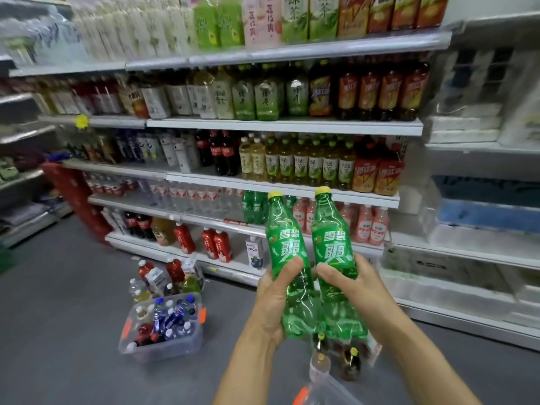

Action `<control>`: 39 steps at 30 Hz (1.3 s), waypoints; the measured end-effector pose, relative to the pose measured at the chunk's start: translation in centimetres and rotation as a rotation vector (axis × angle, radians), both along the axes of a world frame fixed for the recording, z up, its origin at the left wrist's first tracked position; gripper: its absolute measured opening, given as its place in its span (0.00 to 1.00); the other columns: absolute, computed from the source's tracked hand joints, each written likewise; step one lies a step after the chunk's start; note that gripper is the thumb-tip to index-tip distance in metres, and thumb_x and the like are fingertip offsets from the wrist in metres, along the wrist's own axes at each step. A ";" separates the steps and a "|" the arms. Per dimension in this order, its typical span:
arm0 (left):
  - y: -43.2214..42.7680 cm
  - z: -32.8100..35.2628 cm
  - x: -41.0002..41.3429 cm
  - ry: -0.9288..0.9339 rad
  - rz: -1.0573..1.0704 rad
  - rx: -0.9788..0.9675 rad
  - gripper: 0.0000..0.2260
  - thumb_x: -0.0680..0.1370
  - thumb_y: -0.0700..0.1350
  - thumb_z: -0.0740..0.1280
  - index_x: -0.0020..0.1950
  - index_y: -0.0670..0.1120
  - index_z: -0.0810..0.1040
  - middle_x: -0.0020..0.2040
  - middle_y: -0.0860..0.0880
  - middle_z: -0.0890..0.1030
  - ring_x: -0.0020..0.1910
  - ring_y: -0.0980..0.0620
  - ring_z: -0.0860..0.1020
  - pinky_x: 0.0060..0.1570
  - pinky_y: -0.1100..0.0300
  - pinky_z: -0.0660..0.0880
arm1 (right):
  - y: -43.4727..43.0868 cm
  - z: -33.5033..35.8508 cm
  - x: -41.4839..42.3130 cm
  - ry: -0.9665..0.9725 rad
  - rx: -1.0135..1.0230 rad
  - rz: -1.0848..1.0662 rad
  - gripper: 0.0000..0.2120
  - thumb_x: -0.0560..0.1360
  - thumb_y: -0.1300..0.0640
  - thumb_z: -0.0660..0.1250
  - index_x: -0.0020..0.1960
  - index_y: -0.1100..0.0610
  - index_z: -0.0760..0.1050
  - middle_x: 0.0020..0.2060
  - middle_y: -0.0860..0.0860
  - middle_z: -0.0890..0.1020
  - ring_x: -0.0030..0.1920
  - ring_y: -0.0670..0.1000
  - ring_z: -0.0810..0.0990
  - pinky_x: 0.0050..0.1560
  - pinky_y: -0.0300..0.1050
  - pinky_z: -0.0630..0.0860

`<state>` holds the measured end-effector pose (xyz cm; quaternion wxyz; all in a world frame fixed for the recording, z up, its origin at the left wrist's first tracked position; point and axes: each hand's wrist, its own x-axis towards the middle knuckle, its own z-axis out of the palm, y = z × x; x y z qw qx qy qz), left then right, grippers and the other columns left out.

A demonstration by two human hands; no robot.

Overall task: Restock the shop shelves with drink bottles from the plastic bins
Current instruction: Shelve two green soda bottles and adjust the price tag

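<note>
I hold two green soda bottles with yellow caps upright in front of the shelves. My left hand [273, 299] grips the lower half of the left green bottle [285, 244]. My right hand [359, 290] grips the right green bottle [331, 241] the same way. The two bottles stand side by side, almost touching. More green bottles of the same kind [252, 207] stand on a low shelf [222, 222] just behind them. A clear plastic bin [163, 325] with several mixed bottles sits on the floor at the lower left.
A second clear bin [324, 387] with bottles lies below my arms. Loose bottles and cartons [172, 276] stand on the grey floor before the bottom shelf. Five shelf tiers hold tea, cola and water bottles. White shelving with packs [479, 217] is at the right.
</note>
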<state>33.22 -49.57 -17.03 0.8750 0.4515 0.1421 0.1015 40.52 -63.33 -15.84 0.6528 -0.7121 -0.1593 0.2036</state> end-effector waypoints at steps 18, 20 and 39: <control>5.0 -0.1 3.0 0.078 0.216 0.149 0.13 0.73 0.37 0.73 0.55 0.44 0.76 0.39 0.50 0.87 0.36 0.56 0.85 0.30 0.66 0.78 | 5.5 -0.9 4.2 -0.006 0.021 0.070 0.27 0.72 0.48 0.74 0.67 0.45 0.67 0.57 0.39 0.79 0.54 0.39 0.78 0.48 0.42 0.74; 6.7 0.0 3.3 0.060 0.187 0.150 0.11 0.74 0.35 0.71 0.49 0.48 0.74 0.35 0.53 0.86 0.33 0.58 0.84 0.28 0.66 0.77 | 7.3 -1.0 4.4 0.011 0.036 0.070 0.24 0.73 0.51 0.73 0.65 0.45 0.67 0.56 0.40 0.80 0.52 0.39 0.79 0.43 0.38 0.73; 34.0 -3.1 3.2 0.175 0.039 0.343 0.33 0.59 0.53 0.82 0.62 0.47 0.79 0.54 0.45 0.85 0.53 0.42 0.84 0.57 0.40 0.79 | 32.3 -4.1 1.2 0.073 0.179 -0.187 0.23 0.72 0.64 0.73 0.64 0.52 0.71 0.51 0.46 0.84 0.42 0.39 0.84 0.34 0.30 0.77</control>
